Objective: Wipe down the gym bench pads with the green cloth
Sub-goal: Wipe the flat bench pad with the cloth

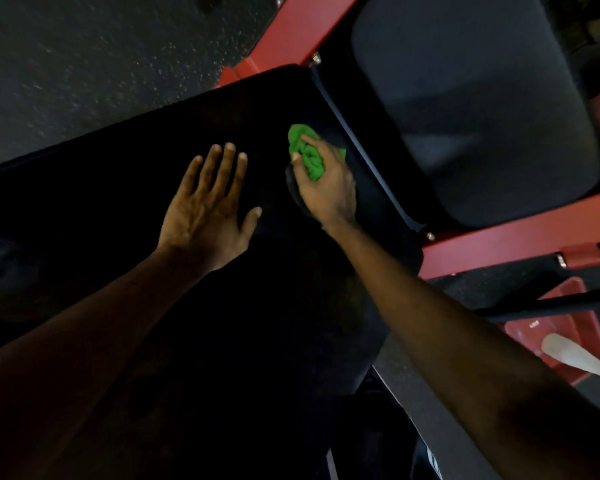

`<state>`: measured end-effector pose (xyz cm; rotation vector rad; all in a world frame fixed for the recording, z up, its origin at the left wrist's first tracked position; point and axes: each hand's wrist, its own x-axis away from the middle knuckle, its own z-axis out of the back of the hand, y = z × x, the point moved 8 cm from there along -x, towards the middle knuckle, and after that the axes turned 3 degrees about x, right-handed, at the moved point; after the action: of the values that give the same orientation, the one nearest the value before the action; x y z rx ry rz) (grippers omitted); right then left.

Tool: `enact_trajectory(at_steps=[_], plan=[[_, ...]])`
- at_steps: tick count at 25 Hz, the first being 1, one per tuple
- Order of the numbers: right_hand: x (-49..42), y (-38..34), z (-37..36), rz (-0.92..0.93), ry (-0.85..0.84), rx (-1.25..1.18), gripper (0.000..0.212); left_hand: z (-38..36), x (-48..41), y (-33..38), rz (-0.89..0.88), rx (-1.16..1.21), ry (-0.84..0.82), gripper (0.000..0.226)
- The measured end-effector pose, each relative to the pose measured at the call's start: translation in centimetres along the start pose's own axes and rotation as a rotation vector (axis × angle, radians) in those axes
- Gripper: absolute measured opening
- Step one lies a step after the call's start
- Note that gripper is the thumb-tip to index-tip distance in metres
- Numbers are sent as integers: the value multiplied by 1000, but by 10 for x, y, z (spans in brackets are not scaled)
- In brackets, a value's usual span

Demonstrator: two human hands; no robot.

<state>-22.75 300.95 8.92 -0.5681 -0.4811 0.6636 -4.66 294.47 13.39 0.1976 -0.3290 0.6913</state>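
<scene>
A long black bench pad (125, 174) runs from the lower left up to the middle. A second dark pad (465, 109) lies beyond it at the upper right, across a narrow gap. My right hand (326, 185) presses a bunched green cloth (307, 154) onto the far end of the long pad, close to that gap. My left hand (212, 206) lies flat on the same pad with its fingers spread, a hand's width left of the cloth, holding nothing.
The red steel frame (520, 240) of the bench runs under both pads and out to the right. A red bin (561, 327) holding a white bottle (568, 353) stands on the floor at lower right. Dark speckled rubber flooring (84, 64) fills the upper left.
</scene>
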Motion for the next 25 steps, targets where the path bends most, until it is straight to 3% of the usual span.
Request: enact_trajectory(at_steps=[4, 11, 15, 19, 25], plan=[[-22, 14, 0, -262, -19, 41, 61, 0, -1, 3, -7, -13, -20, 80], [71, -6, 2, 79, -197, -66, 55, -1, -2, 3, -9, -12, -33, 80], [8, -14, -10, 29, -56, -19, 50, -1, -3, 5, -7, -16, -34, 81], [-52, -49, -26, 53, -52, -25, 44, -1, -5, 5, -5, -16, -28, 81], [-36, -47, -27, 308, -129, -58, 43, -2, -4, 6, -4, -39, -49, 81]])
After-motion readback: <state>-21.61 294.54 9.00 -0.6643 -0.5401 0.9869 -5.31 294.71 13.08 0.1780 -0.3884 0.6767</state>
